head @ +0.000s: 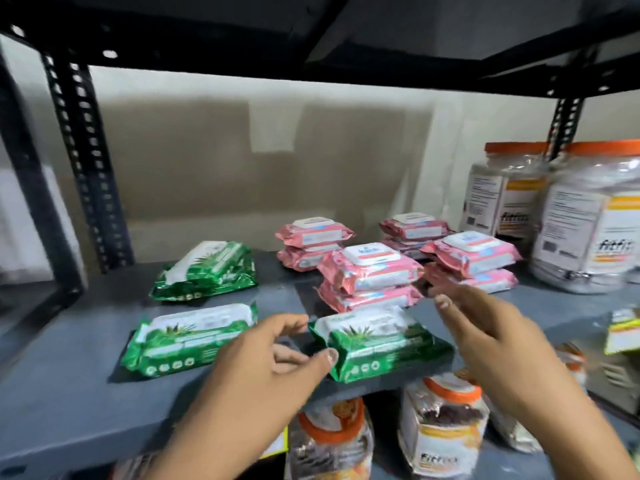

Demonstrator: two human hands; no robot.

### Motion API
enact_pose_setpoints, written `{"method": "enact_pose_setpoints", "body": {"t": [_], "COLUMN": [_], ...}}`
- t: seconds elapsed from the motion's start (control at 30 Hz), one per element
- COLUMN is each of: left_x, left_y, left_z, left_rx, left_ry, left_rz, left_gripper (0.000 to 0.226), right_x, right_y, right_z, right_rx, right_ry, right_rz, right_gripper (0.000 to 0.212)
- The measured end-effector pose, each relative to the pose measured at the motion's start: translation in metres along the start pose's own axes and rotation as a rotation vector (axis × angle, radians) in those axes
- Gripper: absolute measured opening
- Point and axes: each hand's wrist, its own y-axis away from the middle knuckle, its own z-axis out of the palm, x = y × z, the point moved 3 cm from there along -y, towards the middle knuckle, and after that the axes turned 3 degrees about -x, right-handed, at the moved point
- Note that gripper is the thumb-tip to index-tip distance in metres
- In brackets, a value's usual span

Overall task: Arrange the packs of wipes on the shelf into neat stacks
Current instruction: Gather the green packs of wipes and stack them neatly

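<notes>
Currently, in the head view, we see both hands reaching over the front edge of the grey shelf (69, 368). The left hand (273, 362) hovers with a wide grip, thumb and fingers spread at the left end of a green pack of wipes (381, 341) that lies flat at the shelf's front edge; we cannot tell whether the thumb touches it. The right hand (485, 334) is raised just right of that pack, fingers extended and loosely open, holding nothing. A second green pack (187, 337) lies flat to the left, apart from the first. Behind it, a green stack (204, 270) sits slightly tilted. Four pink stacks, each two packs high, stand further back: front centre (370, 277), rear left (311, 242), rear right (412, 232) and far right (474, 259). Clear jars with orange lids (588, 216) stand at the shelf's right end. More orange-lidded jars (440, 420) stand on the level below.
</notes>
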Motion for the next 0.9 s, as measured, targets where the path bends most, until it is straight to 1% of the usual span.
{"method": "enact_pose_setpoints", "body": {"t": [0.07, 0.1, 0.17, 0.2, 0.23, 0.3, 0.33, 0.37, 0.4, 0.43, 0.47, 0.5, 0.53, 0.57, 0.6, 0.63, 0.67, 0.7, 0.73, 0.77, 0.8, 0.83, 0.87, 0.9], "left_x": [0.000, 0.003, 0.006, 0.006, 0.007, 0.021, 0.027, 0.031, 0.035, 0.036, 0.036, 0.033, 0.029, 0.028, 0.024, 0.025, 0.028, 0.030, 0.033, 0.036, 0.032, 0.030, 0.027, 0.022], "left_y": [-0.005, -0.006, -0.009, -0.011, -0.011, -0.001, 0.004, 0.007, 0.009, 0.011, 0.011, 0.010, 0.010, 0.008, 0.009, 0.012, 0.013, 0.018, 0.020, 0.019, 0.018, 0.015, 0.009, 0.006], "left_z": [0.009, 0.012, 0.017, 0.019, 0.022, 0.024, 0.026, 0.025, 0.027, 0.022, 0.019, 0.016, 0.008, 0.007, -0.002, -0.008, -0.009, -0.017, -0.023, -0.029, -0.044, -0.056, -0.069, -0.084], "left_rx": [-0.019, -0.033, -0.068, -0.062, -0.068, -0.080, -0.082, -0.062, -0.027, 0.043, 0.106, 0.165, 0.218, 0.227, 0.217, 0.190, 0.128, 0.105, 0.107, 0.135, 0.225, 0.308, 0.378, 0.460], "left_ry": [-0.064, -0.074, -0.061, -0.064, -0.094, -0.224, -0.299, -0.352, -0.396, -0.418, -0.434, -0.429, -0.411, -0.348, -0.220, -0.043, 0.142, 0.298, 0.358, 0.339, 0.216, 0.084, 0.003, 0.003], "left_rz": [-0.016, -0.023, -0.024, -0.024, -0.002, 0.086, 0.113, 0.130, 0.148, 0.167, 0.193, 0.211, 0.230, 0.254, 0.245, 0.239, 0.215, 0.190, 0.190, 0.203, 0.234, 0.287, 0.322, 0.322], "left_gripper": [0.071, 0.085, 0.119, 0.123, 0.113, 0.081, 0.080, 0.084, 0.083, 0.072, 0.059, 0.047, 0.039, 0.036, 0.036, 0.034, 0.030, 0.023, 0.019, 0.023, 0.033, 0.042, 0.039, 0.027], "right_x": [0.016, 0.020, 0.023, 0.025, 0.024, 0.020, 0.017, 0.010, 0.005, -0.004, -0.012, -0.018, -0.025, -0.025, -0.029, -0.032, -0.036, -0.046, -0.056, -0.065, -0.080, -0.090, -0.095, -0.100], "right_y": [0.000, -0.001, -0.002, -0.002, -0.001, 0.003, 0.005, 0.005, 0.008, 0.006, 0.006, 0.006, 0.002, 0.001, -0.002, -0.004, -0.003, -0.003, -0.002, -0.001, -0.001, -0.004, -0.009, -0.016], "right_z": [0.008, 0.012, 0.016, 0.016, 0.015, 0.011, 0.007, 0.006, 0.003, 0.006, 0.007, 0.012, 0.022, 0.026, 0.035, 0.044, 0.050, 0.064, 0.075, 0.082, 0.092, 0.097, 0.100, 0.102], "right_rx": [-0.106, -0.141, -0.166, -0.155, -0.141, -0.121, -0.115, -0.123, -0.138, -0.182, -0.221, -0.251, -0.268, -0.233, -0.204, -0.197, -0.222, -0.304, -0.392, -0.444, -0.478, -0.463, -0.391, -0.281], "right_ry": [-0.100, -0.162, -0.283, -0.339, -0.398, -0.518, -0.562, -0.602, -0.645, -0.678, -0.702, -0.731, -0.780, -0.818, -0.839, -0.864, -0.904, -0.951, -0.978, -0.981, -0.970, -0.954, -0.886, -0.737], "right_rz": [0.060, 0.070, 0.078, 0.089, 0.097, 0.086, 0.060, 0.014, -0.042, -0.104, -0.156, -0.193, -0.228, -0.255, -0.281, -0.298, -0.293, -0.286, -0.289, -0.313, -0.363, -0.425, -0.495, -0.588], "right_gripper": [0.015, 0.017, 0.021, 0.022, 0.022, 0.020, 0.021, 0.026, 0.031, 0.040, 0.055, 0.069, 0.077, 0.080, 0.078, 0.070, 0.061, 0.058, 0.056, 0.054, 0.055, 0.057, 0.053, 0.048]}}
